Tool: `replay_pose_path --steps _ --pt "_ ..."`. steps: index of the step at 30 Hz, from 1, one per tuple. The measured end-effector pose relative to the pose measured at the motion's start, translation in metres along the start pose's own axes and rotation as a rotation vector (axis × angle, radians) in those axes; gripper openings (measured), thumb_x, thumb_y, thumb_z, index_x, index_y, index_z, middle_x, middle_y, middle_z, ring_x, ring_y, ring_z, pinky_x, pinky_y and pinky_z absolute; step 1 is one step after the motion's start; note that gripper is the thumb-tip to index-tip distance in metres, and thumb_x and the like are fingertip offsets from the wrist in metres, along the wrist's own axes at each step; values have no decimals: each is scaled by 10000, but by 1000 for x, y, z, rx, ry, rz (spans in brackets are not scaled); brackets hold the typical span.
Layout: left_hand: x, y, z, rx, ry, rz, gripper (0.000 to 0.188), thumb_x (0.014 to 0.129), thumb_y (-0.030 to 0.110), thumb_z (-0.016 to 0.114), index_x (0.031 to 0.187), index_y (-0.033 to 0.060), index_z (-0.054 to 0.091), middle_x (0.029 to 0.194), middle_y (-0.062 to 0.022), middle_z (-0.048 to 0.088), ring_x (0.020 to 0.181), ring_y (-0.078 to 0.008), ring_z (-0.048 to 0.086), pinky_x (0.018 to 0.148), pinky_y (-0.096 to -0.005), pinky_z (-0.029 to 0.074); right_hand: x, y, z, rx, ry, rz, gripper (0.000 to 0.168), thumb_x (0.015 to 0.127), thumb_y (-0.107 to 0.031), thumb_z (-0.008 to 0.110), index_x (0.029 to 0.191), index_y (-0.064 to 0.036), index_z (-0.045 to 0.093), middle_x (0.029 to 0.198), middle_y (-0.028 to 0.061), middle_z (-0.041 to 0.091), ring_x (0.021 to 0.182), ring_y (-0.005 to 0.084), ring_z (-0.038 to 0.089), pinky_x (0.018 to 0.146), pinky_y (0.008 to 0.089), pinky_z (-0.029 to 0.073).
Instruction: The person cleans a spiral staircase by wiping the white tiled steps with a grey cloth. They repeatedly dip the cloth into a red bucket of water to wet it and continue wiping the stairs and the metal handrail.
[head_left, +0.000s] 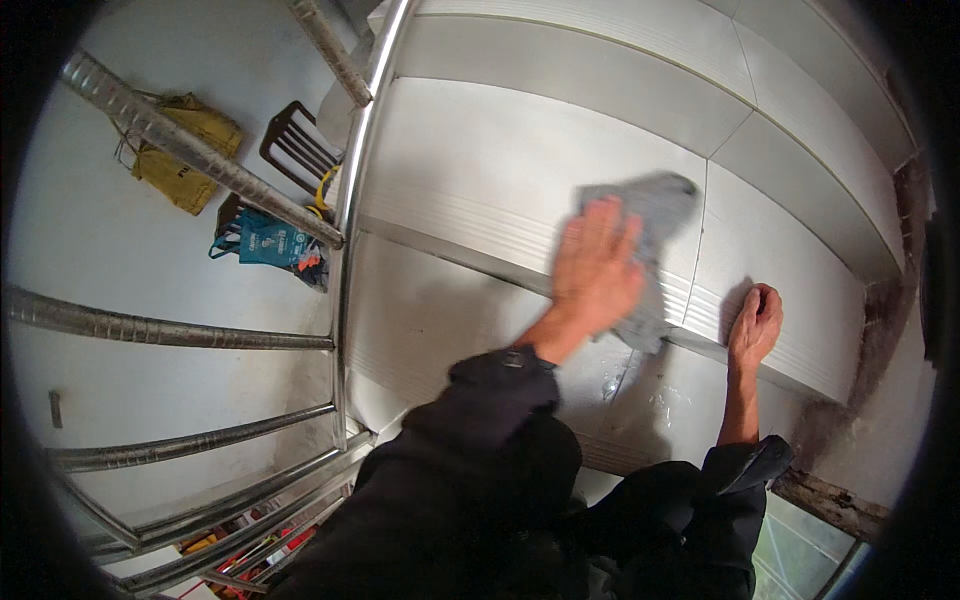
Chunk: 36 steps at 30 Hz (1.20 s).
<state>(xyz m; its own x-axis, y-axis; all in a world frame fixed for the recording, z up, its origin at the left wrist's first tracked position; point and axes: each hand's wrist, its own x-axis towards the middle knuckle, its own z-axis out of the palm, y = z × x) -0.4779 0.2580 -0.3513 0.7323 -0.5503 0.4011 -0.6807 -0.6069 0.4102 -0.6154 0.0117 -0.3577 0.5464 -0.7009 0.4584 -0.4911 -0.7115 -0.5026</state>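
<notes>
My left hand (600, 266) lies flat over a grey cloth (652, 199), pressing it against the white tiled stair tread (480, 150). Motion blurs both hand and cloth. The cloth spreads past my fingers and drapes over the grooved front edge of the tread. Farther right, my right hand (756, 322) rests near the same edge with its fingers curled in. I see nothing in it, though its palm side is partly hidden. Wet patches (660, 409) glisten on the lower step between my arms.
A stainless-steel railing (349, 187) runs along the left, its bars crossing toward the wall. Beyond it are a yellow bag (184, 154), a dark slatted chair (300, 146) and a blue bag (270, 241). A rough unfinished wall edge (874, 345) borders the steps at right.
</notes>
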Motion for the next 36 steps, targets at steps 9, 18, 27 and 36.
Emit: replay_pose_path --steps 9,18,27,36 --pt "-59 -291 -72 275 675 -753 577 973 279 550 1432 -40 406 1460 -299 386 1358 -409 379 1145 -433 284 -1 -22 0 -193 -17 -100 187 880 -194 597 991 -43 599 948 155 621 894 371 575 806 477 456" --pt "-42 -258 -16 -1136 1236 -964 517 1001 416 417 1274 -6 537 1258 -147 578 1219 -294 520 1096 -456 369 -2 -4 -7 -303 -30 -99 193 876 -182 579 1035 -74 580 993 132 592 931 358 553 821 490 429" --pt "-35 -129 3 -1177 1243 -953 502 1021 359 416 1354 -6 506 1272 -199 561 1192 -330 528 1027 -468 418 -2 -14 0 -186 -77 -87 222 842 -173 580 1042 -79 575 1018 123 586 957 348 537 850 479 413" --pt "35 -231 -67 555 133 -394 541 1015 387 405 1304 -54 523 1434 -321 412 1302 -463 408 1109 -509 295 -1 -20 -6 -175 -71 -114 217 842 -175 592 1038 -85 562 995 130 550 940 342 522 836 476 402"
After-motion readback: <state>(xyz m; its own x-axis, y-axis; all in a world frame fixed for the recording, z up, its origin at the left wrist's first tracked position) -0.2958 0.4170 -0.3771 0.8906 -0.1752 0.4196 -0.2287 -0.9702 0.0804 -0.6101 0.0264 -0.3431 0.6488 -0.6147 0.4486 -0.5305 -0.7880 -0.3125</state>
